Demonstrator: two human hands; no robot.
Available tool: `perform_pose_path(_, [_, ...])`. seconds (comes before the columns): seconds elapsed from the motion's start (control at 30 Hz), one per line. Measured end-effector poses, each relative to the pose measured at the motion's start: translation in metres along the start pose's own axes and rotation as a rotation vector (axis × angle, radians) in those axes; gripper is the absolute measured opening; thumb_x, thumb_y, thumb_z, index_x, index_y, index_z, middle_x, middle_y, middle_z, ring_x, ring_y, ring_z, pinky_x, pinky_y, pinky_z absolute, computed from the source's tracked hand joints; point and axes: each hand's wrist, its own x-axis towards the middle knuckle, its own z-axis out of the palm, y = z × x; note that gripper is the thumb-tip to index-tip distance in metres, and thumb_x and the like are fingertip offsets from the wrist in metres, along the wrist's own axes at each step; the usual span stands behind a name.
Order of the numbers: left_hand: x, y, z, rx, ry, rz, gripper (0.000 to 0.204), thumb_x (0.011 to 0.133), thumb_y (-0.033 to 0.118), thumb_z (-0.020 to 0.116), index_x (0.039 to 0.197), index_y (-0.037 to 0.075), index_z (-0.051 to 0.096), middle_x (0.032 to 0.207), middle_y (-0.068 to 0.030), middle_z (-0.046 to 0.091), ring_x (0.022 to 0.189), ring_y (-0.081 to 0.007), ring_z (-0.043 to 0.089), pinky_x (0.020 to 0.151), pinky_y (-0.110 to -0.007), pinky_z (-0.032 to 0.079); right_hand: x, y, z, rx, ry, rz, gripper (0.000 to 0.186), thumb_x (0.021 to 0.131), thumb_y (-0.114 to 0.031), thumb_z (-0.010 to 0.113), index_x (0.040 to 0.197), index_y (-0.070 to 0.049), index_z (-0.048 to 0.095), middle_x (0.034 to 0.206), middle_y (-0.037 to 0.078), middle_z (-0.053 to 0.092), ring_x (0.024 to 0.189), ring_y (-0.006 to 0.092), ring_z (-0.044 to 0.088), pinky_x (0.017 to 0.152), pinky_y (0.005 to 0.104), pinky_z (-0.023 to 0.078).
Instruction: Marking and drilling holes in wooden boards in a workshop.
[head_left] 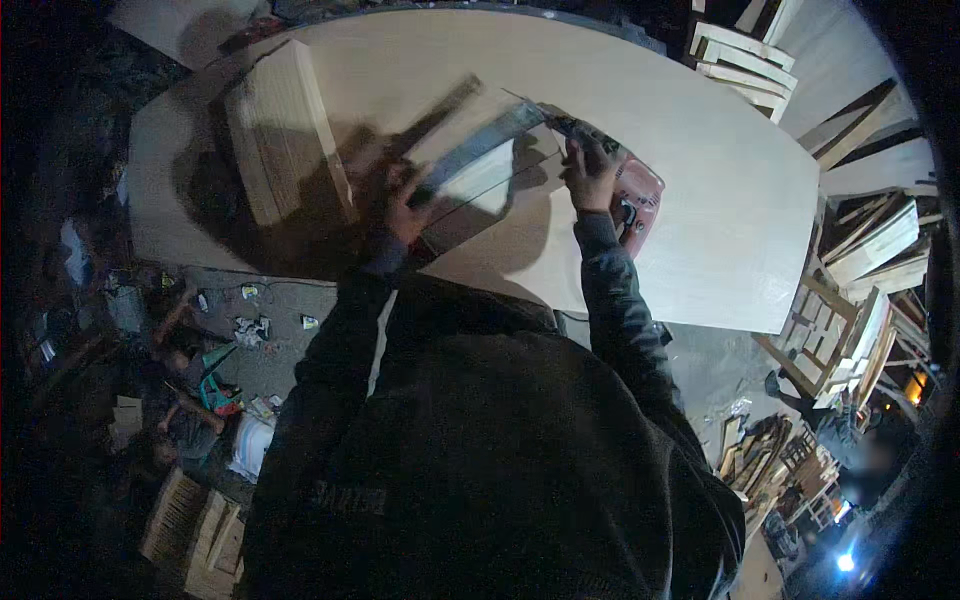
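A curved wooden piece [485, 143] lies slantwise between my hands over a large pale board. My left hand [405, 208], slightly smeared by motion, is closed round its near left end. At its far right end my right hand [592, 182] is closed, with the fingertips at the dark tip. A red power tool [640, 195] rests on the board just right of my right hand. Beyond my left hand is a narrow dark wooden strip [440, 112], blurred. Under the curved piece shows a paler flat piece [478, 185], partly in shadow.
The pale tabletop board [720, 230] spans the view. A stack of wooden slats [285, 140] lies on its left part. Chair-like wooden frames [745, 65] and timber piles [880, 245] stand right. Other people [190, 400] are at lower left, near scattered wood [200, 530].
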Motion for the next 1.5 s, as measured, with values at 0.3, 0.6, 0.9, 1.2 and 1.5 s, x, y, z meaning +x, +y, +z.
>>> perform_pose_path(0.3, [0.143, -0.059, -0.037, 0.183, 0.032, -0.513, 0.071, 0.088, 0.034, 0.075, 0.148, 0.01, 0.046, 0.143, -0.0249, 0.053, 0.134, -0.0448, 0.048, 0.109, -0.051, 0.043, -0.068, 0.005, -0.07, -0.145, 0.038, 0.092, 0.035, 0.103, -0.025, 0.061, 0.126, 0.001, 0.064, 0.093, 0.012, 0.071, 0.072, 0.0191, 0.065, 0.064, 0.0319, 0.052])
perform_pose_path(0.6, [-0.046, 0.095, 0.037, 0.529, 0.067, 0.162, 0.067, 0.098, 0.037, 0.061, 0.151, 0.001, 0.038, 0.164, -0.0236, 0.026, 0.152, -0.0467, 0.021, 0.122, -0.055, 0.022, -0.1, 0.079, -0.161, -0.203, 0.281, 0.274, 0.061, 0.096, -0.039, 0.071, 0.137, 0.003, 0.053, 0.103, 0.015, 0.07, 0.097, 0.0283, 0.067, 0.083, 0.0408, 0.054])
perform_pose_path(0.9, [-0.076, 0.05, 0.106, 0.129, 0.054, -0.213, 0.051, 0.1, 0.016, 0.048, 0.148, 0.003, 0.036, 0.155, -0.0269, 0.036, 0.144, -0.0469, 0.032, 0.119, -0.059, 0.028, -0.085, 0.059, -0.162, -0.134, -0.309, 0.025, 0.048, 0.094, -0.042, 0.071, 0.119, -0.003, 0.059, 0.094, 0.008, 0.068, 0.078, 0.0215, 0.067, 0.064, 0.0362, 0.056])
perform_pose_path(1.2, [-0.108, 0.039, 0.125, 0.437, 0.027, -0.066, 0.046, 0.096, 0.022, 0.06, 0.138, 0.008, 0.049, 0.141, -0.0248, 0.049, 0.123, -0.0455, 0.053, 0.099, -0.06, 0.046, -0.061, 0.014, -0.155, 1.32, -0.17, 0.525, 0.059, 0.096, -0.043, 0.058, 0.137, -0.001, 0.053, 0.129, 0.018, 0.065, 0.094, 0.0265, 0.069, 0.083, 0.0404, 0.06])
perform_pose_path(1.5, [-0.067, 0.08, 0.098, 0.376, 0.01, 0.042, 0.074, 0.073, 0.0, 0.076, 0.141, 0.008, 0.048, 0.139, -0.0262, 0.045, 0.121, -0.0499, 0.044, 0.099, -0.059, 0.042, -0.084, 0.019, -0.165, 1.442, -0.45, 0.388, 0.054, 0.097, -0.027, 0.054, 0.143, 0.001, 0.048, 0.137, 0.025, 0.058, 0.088, 0.0256, 0.066, 0.062, 0.0273, 0.055])
